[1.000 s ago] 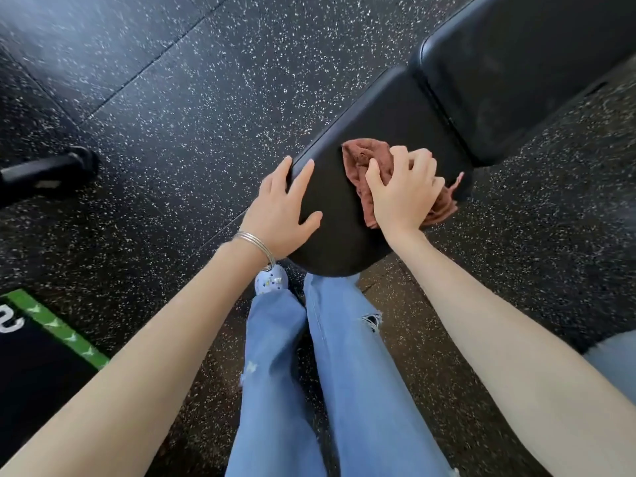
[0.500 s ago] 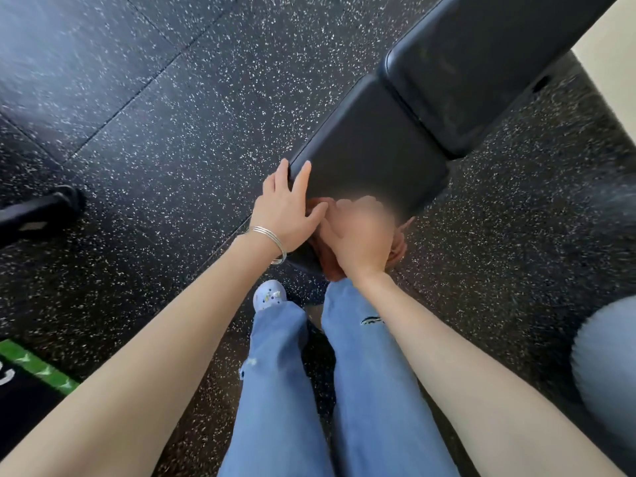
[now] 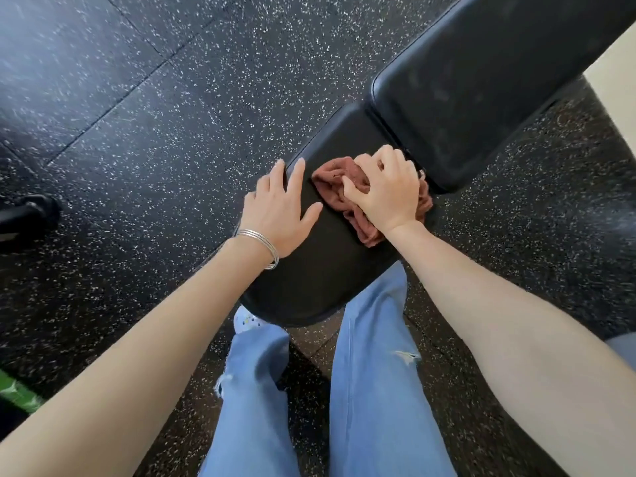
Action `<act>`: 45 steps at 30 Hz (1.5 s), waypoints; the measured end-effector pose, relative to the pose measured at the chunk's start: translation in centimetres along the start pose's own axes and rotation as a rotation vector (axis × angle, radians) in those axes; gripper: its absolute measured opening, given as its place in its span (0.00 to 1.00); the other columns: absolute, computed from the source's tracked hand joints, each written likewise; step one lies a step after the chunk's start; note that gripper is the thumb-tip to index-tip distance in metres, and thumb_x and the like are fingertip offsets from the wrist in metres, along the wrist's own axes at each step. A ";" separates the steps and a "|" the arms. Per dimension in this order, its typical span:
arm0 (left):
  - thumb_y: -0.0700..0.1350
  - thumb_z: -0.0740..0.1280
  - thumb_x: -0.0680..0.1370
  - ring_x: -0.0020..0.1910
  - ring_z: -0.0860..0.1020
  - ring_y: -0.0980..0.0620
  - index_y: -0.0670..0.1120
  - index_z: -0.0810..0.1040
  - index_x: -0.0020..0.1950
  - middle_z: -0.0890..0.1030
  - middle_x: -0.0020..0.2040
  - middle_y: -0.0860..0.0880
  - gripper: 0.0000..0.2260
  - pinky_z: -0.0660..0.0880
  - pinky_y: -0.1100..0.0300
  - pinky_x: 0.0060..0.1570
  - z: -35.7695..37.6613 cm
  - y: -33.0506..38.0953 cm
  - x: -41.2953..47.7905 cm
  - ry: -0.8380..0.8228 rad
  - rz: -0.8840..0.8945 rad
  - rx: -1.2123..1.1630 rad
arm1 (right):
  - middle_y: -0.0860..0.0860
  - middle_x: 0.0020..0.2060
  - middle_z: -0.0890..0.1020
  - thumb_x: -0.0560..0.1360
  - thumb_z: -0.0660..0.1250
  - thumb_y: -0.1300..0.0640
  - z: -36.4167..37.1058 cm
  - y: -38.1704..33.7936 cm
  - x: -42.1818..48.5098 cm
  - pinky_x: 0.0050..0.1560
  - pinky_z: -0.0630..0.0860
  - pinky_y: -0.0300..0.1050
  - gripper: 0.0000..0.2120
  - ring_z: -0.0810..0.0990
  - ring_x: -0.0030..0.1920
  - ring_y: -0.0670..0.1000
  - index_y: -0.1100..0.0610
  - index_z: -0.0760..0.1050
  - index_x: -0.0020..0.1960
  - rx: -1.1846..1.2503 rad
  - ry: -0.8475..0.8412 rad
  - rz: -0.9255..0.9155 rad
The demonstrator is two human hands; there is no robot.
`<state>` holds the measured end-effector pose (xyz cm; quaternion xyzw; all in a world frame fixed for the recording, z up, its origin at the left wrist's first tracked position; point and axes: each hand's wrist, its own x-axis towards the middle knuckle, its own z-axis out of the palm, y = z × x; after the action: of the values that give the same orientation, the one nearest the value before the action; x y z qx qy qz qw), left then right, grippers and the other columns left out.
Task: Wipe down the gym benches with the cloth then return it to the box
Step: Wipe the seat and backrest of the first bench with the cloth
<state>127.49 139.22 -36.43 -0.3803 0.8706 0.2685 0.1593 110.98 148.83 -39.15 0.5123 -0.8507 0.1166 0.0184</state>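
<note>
A black padded gym bench runs from the centre to the upper right; its seat pad (image 3: pixel 320 263) is nearest me and the long back pad (image 3: pixel 481 91) lies beyond a narrow gap. A crumpled reddish-brown cloth (image 3: pixel 335 179) lies on the seat pad close to that gap. My right hand (image 3: pixel 387 189) presses down on the cloth with curled fingers gripping it. My left hand (image 3: pixel 280 208) rests flat on the seat pad's left edge, fingers spread, a silver bangle on the wrist. The box is not in view.
Black speckled rubber flooring (image 3: pixel 155 132) surrounds the bench. A black equipment foot (image 3: pixel 27 215) sits at the left edge and a green-edged mat (image 3: pixel 15 394) at lower left. My legs in blue jeans (image 3: pixel 375 390) stand against the seat's near end. A pale wall (image 3: pixel 616 77) shows at upper right.
My right hand swept the cloth back to the near end of the seat pad, then forward again toward the gap. My left hand stayed on the seat's left edge.
</note>
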 end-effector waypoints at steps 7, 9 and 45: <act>0.60 0.55 0.78 0.71 0.60 0.39 0.49 0.50 0.77 0.55 0.76 0.42 0.32 0.62 0.42 0.64 -0.4 5.1 4.4 0.052 -0.083 0.061 | 0.54 0.33 0.73 0.70 0.68 0.44 -0.7 4.1 2.9 0.31 0.69 0.48 0.14 0.72 0.33 0.55 0.56 0.77 0.39 0.068 -0.045 -0.242; 0.60 0.54 0.78 0.71 0.60 0.39 0.49 0.51 0.77 0.56 0.76 0.41 0.31 0.62 0.42 0.64 -0.2 6.3 5.9 0.069 -0.113 0.088 | 0.54 0.34 0.74 0.70 0.68 0.44 -1.5 8.2 4.9 0.32 0.70 0.48 0.14 0.73 0.34 0.56 0.56 0.77 0.39 0.024 -0.020 -0.272; 0.64 0.57 0.73 0.72 0.57 0.34 0.45 0.54 0.75 0.57 0.75 0.41 0.36 0.55 0.29 0.64 2.1 13.1 13.4 0.137 -0.323 0.204 | 0.54 0.38 0.75 0.71 0.65 0.45 1.6 18.1 5.6 0.38 0.67 0.49 0.12 0.74 0.39 0.57 0.54 0.74 0.43 -0.161 -0.069 -0.383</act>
<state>109.04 140.14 -39.98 -0.5143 0.8297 0.1234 0.1785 92.57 151.72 -43.09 0.6652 -0.7444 0.0251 0.0520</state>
